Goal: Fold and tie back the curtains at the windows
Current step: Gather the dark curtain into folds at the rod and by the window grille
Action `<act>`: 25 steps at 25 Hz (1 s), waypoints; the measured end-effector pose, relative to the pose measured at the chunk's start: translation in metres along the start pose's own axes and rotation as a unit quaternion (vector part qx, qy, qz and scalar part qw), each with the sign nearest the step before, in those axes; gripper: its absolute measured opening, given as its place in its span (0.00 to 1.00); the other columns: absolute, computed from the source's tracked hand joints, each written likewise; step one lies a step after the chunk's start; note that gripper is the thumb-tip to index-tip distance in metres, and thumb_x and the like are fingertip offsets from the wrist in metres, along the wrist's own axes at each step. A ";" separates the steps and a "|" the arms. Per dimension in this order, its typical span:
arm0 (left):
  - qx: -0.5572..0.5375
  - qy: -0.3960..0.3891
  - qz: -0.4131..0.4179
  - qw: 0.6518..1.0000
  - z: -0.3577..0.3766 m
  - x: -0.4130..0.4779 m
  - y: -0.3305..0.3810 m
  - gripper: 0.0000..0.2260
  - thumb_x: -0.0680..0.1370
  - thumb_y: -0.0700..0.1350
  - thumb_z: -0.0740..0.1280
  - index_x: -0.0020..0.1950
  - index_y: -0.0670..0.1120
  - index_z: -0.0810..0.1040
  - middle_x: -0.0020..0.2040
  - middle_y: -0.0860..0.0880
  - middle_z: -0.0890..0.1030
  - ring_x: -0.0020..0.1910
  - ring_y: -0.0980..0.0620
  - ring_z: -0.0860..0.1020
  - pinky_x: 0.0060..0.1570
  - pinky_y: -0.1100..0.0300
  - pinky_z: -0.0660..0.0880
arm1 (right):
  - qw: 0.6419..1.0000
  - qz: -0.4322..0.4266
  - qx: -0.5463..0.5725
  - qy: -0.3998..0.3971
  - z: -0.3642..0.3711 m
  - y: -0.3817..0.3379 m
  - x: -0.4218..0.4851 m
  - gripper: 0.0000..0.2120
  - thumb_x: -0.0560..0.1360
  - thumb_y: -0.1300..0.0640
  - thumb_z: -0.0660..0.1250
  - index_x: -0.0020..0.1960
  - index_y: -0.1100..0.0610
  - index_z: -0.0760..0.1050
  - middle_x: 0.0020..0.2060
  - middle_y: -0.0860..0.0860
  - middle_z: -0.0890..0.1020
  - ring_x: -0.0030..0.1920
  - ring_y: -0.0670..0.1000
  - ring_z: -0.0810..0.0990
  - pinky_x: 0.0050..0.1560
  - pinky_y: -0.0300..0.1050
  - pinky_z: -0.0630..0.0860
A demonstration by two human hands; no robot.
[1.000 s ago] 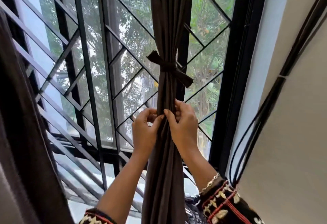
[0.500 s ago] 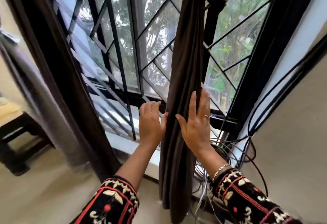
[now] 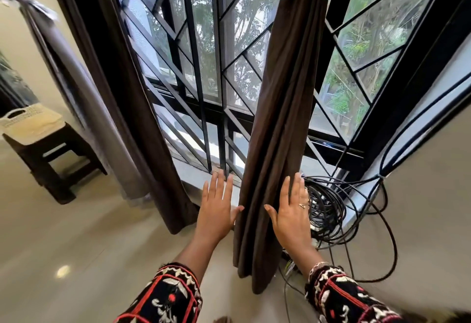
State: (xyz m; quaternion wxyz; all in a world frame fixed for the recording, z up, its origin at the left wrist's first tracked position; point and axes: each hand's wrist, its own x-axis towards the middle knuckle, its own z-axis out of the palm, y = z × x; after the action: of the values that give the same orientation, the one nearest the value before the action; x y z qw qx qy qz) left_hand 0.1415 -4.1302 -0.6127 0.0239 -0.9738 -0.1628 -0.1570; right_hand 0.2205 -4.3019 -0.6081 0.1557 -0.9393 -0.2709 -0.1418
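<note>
One curtain looks tidy, one is not tied yet.

Far left, a pale grey curtain (image 3: 76, 88) has a light tie around it near the top. Next to it a long dark brown curtain (image 3: 142, 129) hangs loose by the black metal window grille (image 3: 204, 72), so I think it needs tying. The left hand (image 3: 216, 208) and right hand (image 3: 291, 210) are open and flat, pressing either side of the gathered dark brown curtain bundle (image 3: 275, 144). Black cables (image 3: 328, 210) lie coiled just right.

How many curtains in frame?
3: the brown curtain gathered between the left hand and right hand; a loose brown one further left; a grey one tied at far left. More may hang outside view.
</note>
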 end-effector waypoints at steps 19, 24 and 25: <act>-0.015 -0.077 0.038 0.996 -0.006 -0.001 -0.105 0.36 0.69 0.60 0.69 0.70 0.41 0.67 0.69 0.38 0.69 0.70 0.40 0.65 0.67 0.47 0.61 | 0.989 -0.132 -0.062 0.011 0.046 -0.075 -0.013 0.40 0.73 0.45 0.53 0.76 0.62 0.40 0.75 0.61 0.43 0.76 0.59 0.43 0.74 0.54 0.44; -0.011 -0.128 0.028 0.991 -0.004 -0.010 -0.188 0.32 0.73 0.61 0.51 0.70 0.42 0.61 0.69 0.39 0.69 0.70 0.44 0.59 0.70 0.51 0.47 | 0.995 -0.073 -0.061 -0.027 0.083 -0.134 -0.012 0.54 0.66 0.48 0.73 0.75 0.62 0.40 0.72 0.65 0.57 0.75 0.60 0.47 0.73 0.53 0.46; -0.008 -0.138 0.026 0.990 -0.002 -0.011 -0.203 0.32 0.73 0.61 0.51 0.70 0.42 0.62 0.69 0.39 0.70 0.70 0.44 0.60 0.70 0.52 0.46 | 0.996 -0.061 -0.060 -0.035 0.087 -0.145 -0.010 0.55 0.64 0.50 0.75 0.75 0.63 0.42 0.71 0.66 0.59 0.74 0.61 0.51 0.73 0.53 0.47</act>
State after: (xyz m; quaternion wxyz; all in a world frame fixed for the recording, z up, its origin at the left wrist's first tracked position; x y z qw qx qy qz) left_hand 0.0653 -3.9420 -0.6148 -0.0027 -0.9903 -0.1374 -0.0221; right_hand 0.1479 -4.1577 -0.6599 0.0804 -0.9331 -0.3236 -0.1344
